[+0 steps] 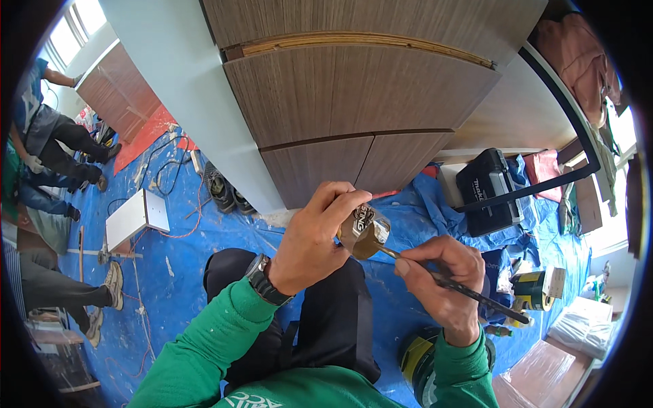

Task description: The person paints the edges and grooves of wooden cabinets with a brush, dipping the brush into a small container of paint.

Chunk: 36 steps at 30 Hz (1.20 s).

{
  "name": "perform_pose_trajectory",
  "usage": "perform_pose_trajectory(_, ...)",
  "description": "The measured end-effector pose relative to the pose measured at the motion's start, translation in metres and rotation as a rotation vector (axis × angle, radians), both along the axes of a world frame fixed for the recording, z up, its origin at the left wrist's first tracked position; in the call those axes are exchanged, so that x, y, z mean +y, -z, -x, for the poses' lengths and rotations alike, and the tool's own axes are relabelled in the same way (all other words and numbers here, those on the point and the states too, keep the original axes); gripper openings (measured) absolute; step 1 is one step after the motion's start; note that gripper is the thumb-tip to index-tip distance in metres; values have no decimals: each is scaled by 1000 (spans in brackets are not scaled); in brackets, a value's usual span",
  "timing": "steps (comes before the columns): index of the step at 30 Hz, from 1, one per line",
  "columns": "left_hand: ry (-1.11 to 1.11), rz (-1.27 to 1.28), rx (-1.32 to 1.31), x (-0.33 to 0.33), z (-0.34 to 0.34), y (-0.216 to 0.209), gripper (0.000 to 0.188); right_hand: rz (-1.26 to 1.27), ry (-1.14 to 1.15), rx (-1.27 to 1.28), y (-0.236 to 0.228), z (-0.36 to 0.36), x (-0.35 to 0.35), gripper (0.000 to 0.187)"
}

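Note:
My left hand (309,238), with a dark watch on its wrist, is wrapped round a small gold-and-silver can (360,234). The can is tilted toward me, and its inside looks brown. In my right hand (445,275) is a slim, dark-handled paintbrush (479,296), pinched between thumb and fingers. Its tip reaches the can's mouth; the bristles are hard to make out. Both hands are above my knees, in front of a brown wood-grain cabinet (360,88). A strip of bare plywood edge (367,42) shows between two of its panels.
A blue sheet (183,285) covers the floor. A black tool case (484,194) stands right of the cabinet, and a bucket (416,360) is beside my right forearm. Shoes (221,190), a white box (136,221) and cords lie left. Several people (51,136) are at the far left.

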State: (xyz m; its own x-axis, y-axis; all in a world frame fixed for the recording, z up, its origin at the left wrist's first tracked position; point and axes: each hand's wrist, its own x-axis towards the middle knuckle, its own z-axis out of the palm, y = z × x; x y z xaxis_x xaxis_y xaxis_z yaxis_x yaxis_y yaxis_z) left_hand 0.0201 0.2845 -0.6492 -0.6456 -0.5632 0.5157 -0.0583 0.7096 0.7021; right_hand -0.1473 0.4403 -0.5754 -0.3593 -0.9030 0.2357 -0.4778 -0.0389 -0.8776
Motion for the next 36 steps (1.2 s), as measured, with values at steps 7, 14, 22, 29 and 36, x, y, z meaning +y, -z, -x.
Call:
perform_pose_trajectory(7,-15,61,-25,23,3,-3,70,-62,-35,4,6,5,14,9)
perform_pose_trajectory(14,-77,90,-45,38,2,-3,71,-56,-54,19,1,9,29,9)
perform_pose_trajectory(22,-131,103,-43,46,-2,-6,69,-22,-42,-97,-1,19,41,9)
perform_pose_trajectory(29,-97,86,23,31,5,-3,64,87,27,-224,17,14,41,10)
perform_pose_trajectory(36,-33,45,74,-18,-8,14,64,179,121,-327,37,-12,18,9)
